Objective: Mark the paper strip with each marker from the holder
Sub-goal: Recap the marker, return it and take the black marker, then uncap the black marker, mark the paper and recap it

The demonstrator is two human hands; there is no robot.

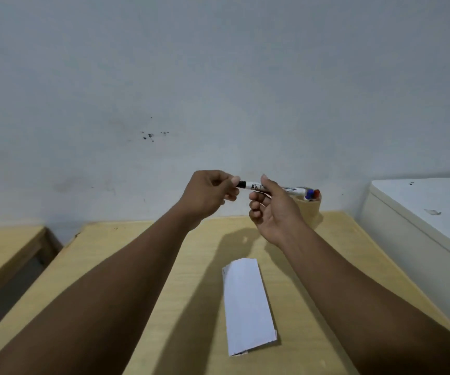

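Marker (256, 186) cap end hidden inside left hand (207, 194) fingers (234, 181). Barrel print too small to read. Holder (311, 208) partly behind right hand (275, 209). Both forearms and counter (142, 266) cut off at bottom edge.

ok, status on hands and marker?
Both hands on marker: left hand at black cap end, right hand on barrel. Paper strip unmarked on table. Nothing in the way.
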